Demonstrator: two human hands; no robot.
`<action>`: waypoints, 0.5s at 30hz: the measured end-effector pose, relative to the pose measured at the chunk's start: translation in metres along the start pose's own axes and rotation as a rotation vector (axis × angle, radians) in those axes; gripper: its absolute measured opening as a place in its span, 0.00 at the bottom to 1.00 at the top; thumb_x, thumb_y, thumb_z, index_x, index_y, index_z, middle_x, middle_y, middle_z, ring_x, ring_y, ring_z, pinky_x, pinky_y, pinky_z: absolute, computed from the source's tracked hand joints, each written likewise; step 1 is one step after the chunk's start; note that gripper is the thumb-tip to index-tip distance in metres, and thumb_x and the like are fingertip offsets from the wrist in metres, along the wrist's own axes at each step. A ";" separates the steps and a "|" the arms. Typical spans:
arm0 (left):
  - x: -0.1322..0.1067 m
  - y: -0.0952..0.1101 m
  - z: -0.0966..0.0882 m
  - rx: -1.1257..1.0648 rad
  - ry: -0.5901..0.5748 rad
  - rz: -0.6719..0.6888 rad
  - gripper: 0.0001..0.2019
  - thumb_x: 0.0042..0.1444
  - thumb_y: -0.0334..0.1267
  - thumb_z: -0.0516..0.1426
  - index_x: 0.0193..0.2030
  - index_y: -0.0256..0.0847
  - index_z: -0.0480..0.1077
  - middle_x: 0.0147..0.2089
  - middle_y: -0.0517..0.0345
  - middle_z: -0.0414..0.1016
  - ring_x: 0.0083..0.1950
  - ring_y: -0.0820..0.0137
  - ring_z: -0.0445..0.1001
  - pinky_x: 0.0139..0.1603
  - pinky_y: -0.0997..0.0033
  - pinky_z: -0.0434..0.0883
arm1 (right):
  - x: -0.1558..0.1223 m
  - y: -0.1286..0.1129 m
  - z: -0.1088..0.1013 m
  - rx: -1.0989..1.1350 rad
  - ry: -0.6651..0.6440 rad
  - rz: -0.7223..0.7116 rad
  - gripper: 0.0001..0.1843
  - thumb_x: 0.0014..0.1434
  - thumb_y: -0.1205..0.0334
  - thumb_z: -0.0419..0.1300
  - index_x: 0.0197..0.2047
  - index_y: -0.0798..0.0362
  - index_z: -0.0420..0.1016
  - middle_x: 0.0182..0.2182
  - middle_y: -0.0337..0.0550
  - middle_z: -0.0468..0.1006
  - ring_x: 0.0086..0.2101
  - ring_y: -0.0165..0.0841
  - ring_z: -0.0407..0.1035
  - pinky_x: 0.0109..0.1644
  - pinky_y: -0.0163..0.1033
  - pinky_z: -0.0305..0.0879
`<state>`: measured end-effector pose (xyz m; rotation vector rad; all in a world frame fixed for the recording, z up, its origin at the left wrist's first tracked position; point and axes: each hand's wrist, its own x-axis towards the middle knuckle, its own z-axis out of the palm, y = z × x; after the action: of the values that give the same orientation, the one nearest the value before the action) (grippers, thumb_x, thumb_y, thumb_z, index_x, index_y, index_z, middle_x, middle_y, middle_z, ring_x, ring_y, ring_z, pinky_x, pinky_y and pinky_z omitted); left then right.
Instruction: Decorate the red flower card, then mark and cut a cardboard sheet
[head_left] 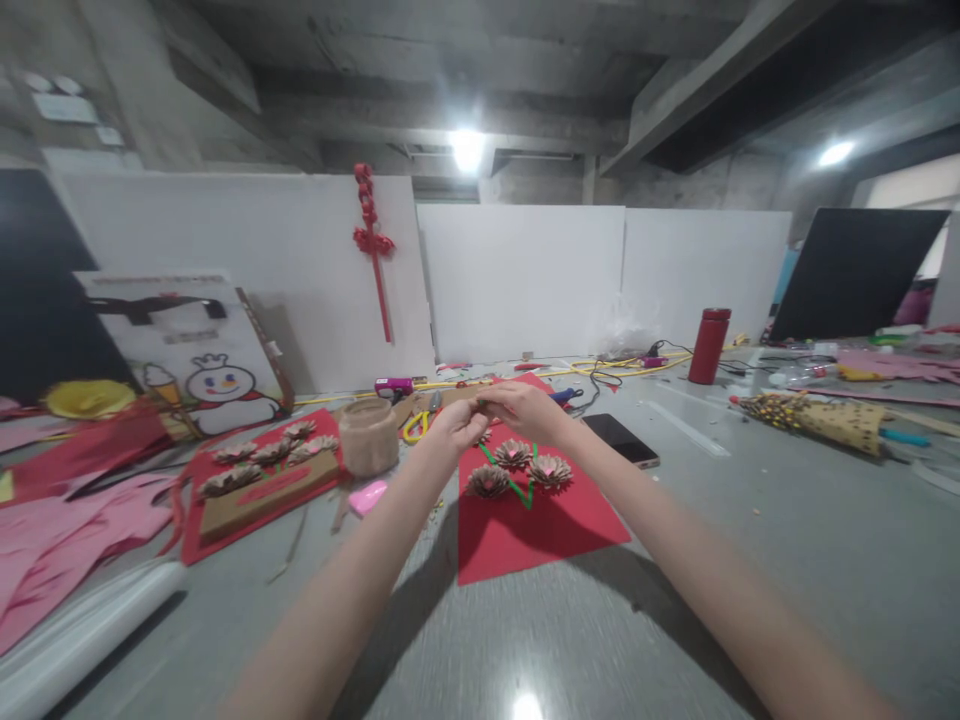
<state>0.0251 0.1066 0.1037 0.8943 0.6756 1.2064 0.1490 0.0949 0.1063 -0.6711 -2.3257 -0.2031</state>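
Observation:
My left hand [459, 422] and my right hand [523, 408] meet above the far part of a red sheet [517, 548]. The fingers of both are closed and pressed together at the tips. A small dark green bit shows between them, too small and hidden to name. Below my hands, several brown paper flowers [551, 472] with pink centres lie on the sheet, joined by green strips [520, 492] like stems. My hands partly cover the flower farthest away.
To the left stand a brown jar [369, 440] and a red board with brown flowers [262, 500]; yellow-handled scissors [415, 427] and a pink piece [368, 497] lie near. To the right are a black phone [621, 440], a red bottle [709, 347] and a wrapped bouquet [817, 422].

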 end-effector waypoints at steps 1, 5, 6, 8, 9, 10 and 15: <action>-0.002 0.001 0.001 -0.029 0.001 -0.023 0.18 0.49 0.17 0.38 0.37 0.33 0.64 0.22 0.60 0.68 0.23 0.79 0.68 0.28 0.83 0.68 | -0.001 0.001 0.001 -0.004 0.012 0.026 0.12 0.54 0.67 0.49 0.40 0.53 0.70 0.39 0.43 0.73 0.40 0.30 0.65 0.43 0.35 0.58; -0.010 0.002 0.007 -0.152 -0.002 -0.105 0.16 0.48 0.19 0.39 0.38 0.29 0.63 0.27 0.51 0.69 0.25 0.74 0.70 0.28 0.77 0.69 | -0.002 0.004 0.002 -0.027 0.090 0.160 0.08 0.50 0.63 0.55 0.34 0.53 0.73 0.31 0.43 0.75 0.33 0.31 0.66 0.39 0.35 0.59; -0.012 0.002 0.009 -0.170 -0.002 -0.109 0.15 0.48 0.20 0.39 0.38 0.28 0.62 0.28 0.49 0.69 0.26 0.73 0.70 0.27 0.75 0.69 | -0.002 0.004 0.002 -0.027 0.102 0.186 0.08 0.49 0.63 0.56 0.32 0.53 0.73 0.30 0.43 0.75 0.32 0.31 0.66 0.38 0.35 0.59; -0.014 0.002 0.010 -0.223 0.005 -0.116 0.14 0.50 0.23 0.39 0.40 0.27 0.60 0.30 0.46 0.69 0.27 0.70 0.70 0.27 0.70 0.70 | -0.002 0.004 0.001 -0.013 0.119 0.214 0.07 0.49 0.65 0.55 0.31 0.53 0.74 0.28 0.42 0.75 0.29 0.30 0.66 0.37 0.34 0.59; -0.015 0.003 0.011 -0.263 0.013 -0.125 0.14 0.51 0.26 0.39 0.42 0.26 0.59 0.31 0.44 0.69 0.27 0.68 0.70 0.27 0.68 0.70 | -0.002 0.004 0.001 0.001 0.137 0.222 0.07 0.49 0.66 0.55 0.30 0.53 0.74 0.28 0.42 0.75 0.29 0.29 0.66 0.36 0.34 0.59; -0.016 0.003 0.012 -0.308 0.021 -0.140 0.15 0.52 0.29 0.38 0.43 0.25 0.58 0.32 0.43 0.69 0.28 0.66 0.70 0.27 0.65 0.70 | -0.002 0.003 0.001 0.018 0.157 0.227 0.07 0.50 0.67 0.54 0.30 0.53 0.74 0.28 0.41 0.75 0.29 0.29 0.66 0.36 0.33 0.59; -0.021 0.007 0.015 -0.456 0.083 -0.153 0.21 0.56 0.40 0.36 0.46 0.23 0.54 0.34 0.41 0.67 0.28 0.66 0.69 0.25 0.65 0.69 | -0.002 0.003 0.005 0.082 0.124 0.144 0.11 0.53 0.68 0.50 0.36 0.52 0.73 0.33 0.41 0.75 0.33 0.28 0.67 0.40 0.33 0.60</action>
<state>0.0289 0.0837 0.1167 0.4077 0.4947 1.1986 0.1490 0.0977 0.1012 -0.7592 -2.1463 -0.0806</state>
